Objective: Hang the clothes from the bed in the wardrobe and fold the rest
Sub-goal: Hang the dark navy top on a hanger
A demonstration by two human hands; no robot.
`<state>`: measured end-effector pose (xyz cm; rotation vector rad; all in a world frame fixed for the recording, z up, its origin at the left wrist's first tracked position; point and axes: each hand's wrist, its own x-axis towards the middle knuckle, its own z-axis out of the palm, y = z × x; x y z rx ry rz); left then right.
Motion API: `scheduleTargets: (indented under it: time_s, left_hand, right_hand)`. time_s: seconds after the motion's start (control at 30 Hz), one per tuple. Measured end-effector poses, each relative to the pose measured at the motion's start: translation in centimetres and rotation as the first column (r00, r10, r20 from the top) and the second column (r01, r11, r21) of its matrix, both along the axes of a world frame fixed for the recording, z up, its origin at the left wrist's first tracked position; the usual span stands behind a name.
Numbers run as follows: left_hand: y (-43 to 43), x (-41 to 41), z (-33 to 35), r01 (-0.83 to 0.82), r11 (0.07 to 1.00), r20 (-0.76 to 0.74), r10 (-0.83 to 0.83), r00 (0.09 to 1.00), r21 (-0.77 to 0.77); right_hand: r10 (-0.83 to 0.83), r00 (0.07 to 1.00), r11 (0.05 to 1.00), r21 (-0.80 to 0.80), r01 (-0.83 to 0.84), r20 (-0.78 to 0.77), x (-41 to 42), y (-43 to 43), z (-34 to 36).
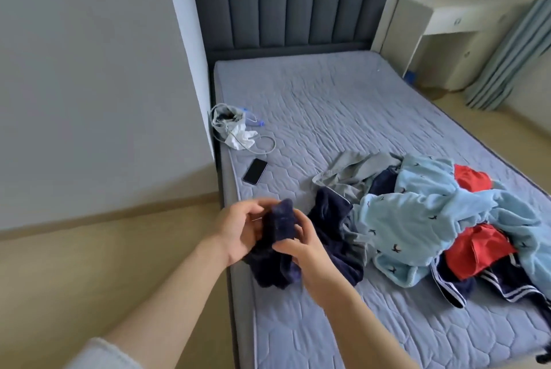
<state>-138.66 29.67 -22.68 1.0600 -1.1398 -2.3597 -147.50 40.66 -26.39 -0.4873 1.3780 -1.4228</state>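
Both hands hold one dark navy garment (280, 221) over the near left edge of the bed (343, 106). The left hand (238, 230) is curled round the garment's left side, thumb toward the top. The right hand (301, 245) pinches the lower right edge of the bunched part, fingers curled into the cloth. Neither hand is free.

The bunched upper end of the garment stands between the two hands. The remainder hangs down and trails toward 6 o'clock, resting on the mattress edge. The long axis therefore runs roughly 12 to 6 o'clock through the grip. The cloth is soft and limp; it is judged that it will sag wherever it is unsupported.

A second dark navy piece (331, 213) lies at 3 o'clock, just beside the right hand. Whether it joins the held garment cannot be told.

The clothes pile lies further out, from 2 to 4 o'clock. It comprises a grey garment (351, 172), a light blue patterned garment (423, 207), a red garment (477, 249) and a navy piece with white stripes (504, 282). The right hand is the nearer to the pile.

At 11 o'clock lie a black phone (255, 171) and, beyond it, a grey pouch with a cord (229, 124).

The wardrobe is not identifiable in view.
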Motion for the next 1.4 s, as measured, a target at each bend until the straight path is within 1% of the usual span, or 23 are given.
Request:
scheduleTargets:
  time_s: [0.1, 0.2, 0.27, 0.33, 0.37, 0.43, 0.5, 0.57, 0.6, 0.67, 0.7, 0.77, 0.8, 0.87, 0.93, 0.97, 1.0, 1.07, 1.13, 1.17, 1.23, 1.3, 1.4]
  left_hand:
    - [-1.0, -0.7, 2.7, 0.083, 0.991, -0.074, -0.091, 0.993, -0.104]
    - [-1.3, -0.9, 4.1, 0.133, 0.974, -0.103, -0.153, 0.983, -0.183]
    - [-1.6, -1.0, 4.5, 0.083, 0.948, -0.074, -0.111, 0.991, -0.307]
    - [-2.0, -0.9, 4.5, 0.089, 0.843, 0.075, -0.058, 0.996, -0.53]
    - [-2.3, -1.0, 4.3, 0.143, 0.758, 0.166, -0.046, 0.985, -0.637]
    - [-2.4, -1.0, 3.9, 0.314, 0.597, 0.311, -0.112, 0.944, -0.738]
    - [-2.3, -1.3, 3.8, 0.415, 0.465, 0.351, -0.222, 0.91, -0.782]
    - [-2.0, -1.8, 3.7, 0.413, 0.393, 0.32, -0.282, 0.905, -0.822]
    - [-1.9, -2.0, 3.8, 0.413, 0.4, 0.333, -0.257, 0.907, -0.818]
    - [-2.6, -2.3, 3.8, 0.367, 0.47, 0.355, -0.118, 0.927, -0.803]
    - [-3.1, -2.3, 4.1, 0.303, 0.505, 0.331, -0.036, 0.943, -0.808]
    - [-4.0, -2.1, 5.5, 0.144, 0.558, 0.221, 0.073, 0.973, -0.817]
    - [-4.4, -1.9, 6.6, 0.081, 0.557, 0.174, 0.116, 0.978, -0.827]
    - [-5.0, -1.4, 8.9, 0.005, 0.501, 0.113, 0.185, 0.976, -0.865]
    - [-5.3, -1.0, 10.3, -0.057, 0.46, 0.064, 0.242, 0.968, -0.886]
    - [-5.3, -0.8, 10.6, -0.076, 0.448, 0.061, 0.282, 0.957, -0.891]
    - [-5.2, -0.5, 10.7, -0.081, 0.443, 0.071, 0.316, 0.946, -0.893]
    - [-4.7, 0.1, 9.8, -0.038, 0.455, 0.14, 0.35, 0.926, -0.889]
    - [-4.1, 0.9, 8.1, 0.037, 0.473, 0.235, 0.367, 0.9, -0.88]
    - [-3.8, 1.4, 7.2, 0.071, 0.479, 0.275, 0.371, 0.887, -0.875]
    - [-3.4, 2.5, 5.4, 0.145, 0.473, 0.347, 0.373, 0.86, -0.869]
    - [-3.2, 3.7, 3.8, 0.226, 0.45, 0.413, 0.376, 0.829, -0.864]
    - [-3.0, 5.2, 1.8, 0.346, 0.407, 0.508, 0.408, 0.759, -0.845]
  right_hand:
    - [-0.026, 0.991, 0.993, -0.114, 0.011, -0.13, 0.0, -0.8, 2.1]
    - [-0.188, 0.935, 0.982, -0.069, 0.175, -0.301, -0.4, -1.2, 3.3]
    - [-0.279, 0.914, 0.959, -0.045, 0.278, -0.294, -1.0, -1.4, 4.0]
    - [-0.37, 0.907, 0.927, -0.015, 0.375, -0.199, -1.6, -1.8, 5.0]
    - [-0.405, 0.905, 0.914, -0.021, 0.406, -0.13, -1.9, -1.9, 5.6]
    - [-0.442, 0.897, 0.896, -0.06, 0.44, -0.02, -2.5, -2.3, 7.3]
    - [-0.453, 0.891, 0.885, -0.11, 0.452, 0.022, -3.0, -2.8, 8.9]
    - [-0.448, 0.894, 0.882, -0.164, 0.442, 0.002, -3.2, -3.3, 10.4]
    - [-0.445, 0.896, 0.88, -0.179, 0.439, 0.011, -3.3, -3.6, 11.0]
    - [-0.419, 0.901, 0.886, -0.169, 0.432, 0.109, -3.5, -3.8, 12.0]
    - [-0.42, 0.897, 0.882, -0.169, 0.44, 0.14, -3.6, -3.9, 12.5]
    - [-0.393, 0.915, 0.899, -0.169, 0.403, 0.092, -4.1, -4.0, 12.7]
    - [-0.359, 0.931, 0.915, -0.167, 0.366, 0.071, -4.1, -4.0, 12.9]
    - [-0.338, 0.94, 0.925, -0.203, 0.321, -0.053, -4.2, -3.9, 13.2]
    - [-0.302, 0.911, 0.936, -0.269, 0.227, -0.282, -4.0, -4.1, 13.5]
    - [-0.233, 0.882, 0.961, -0.237, 0.144, -0.409, -3.6, -4.1, 13.7]
    - [-0.156, 0.835, 0.985, -0.151, 0.088, -0.528, -3.3, -4.2, 13.4]
    - [-0.031, 0.723, 0.995, 0.049, 0.09, -0.69, -3.0, -4.4, 11.8]
    - [-0.021, 0.649, 0.974, 0.131, 0.184, -0.76, -2.4, -4.2, 9.9]
    - [-0.049, 0.648, 0.965, 0.131, 0.227, -0.76, -2.1, -4.0, 8.8]
    - [-0.138, 0.696, 0.956, 0.089, 0.279, -0.704, -1.1, -3.6, 7.1]
    - [-0.245, 0.744, 0.938, 0.042, 0.344, -0.621, -0.3, -3.4, 6.2]
    - [-0.43, 0.758, 0.881, -0.044, 0.471, -0.491, 0.6, -3.6, 6.2]
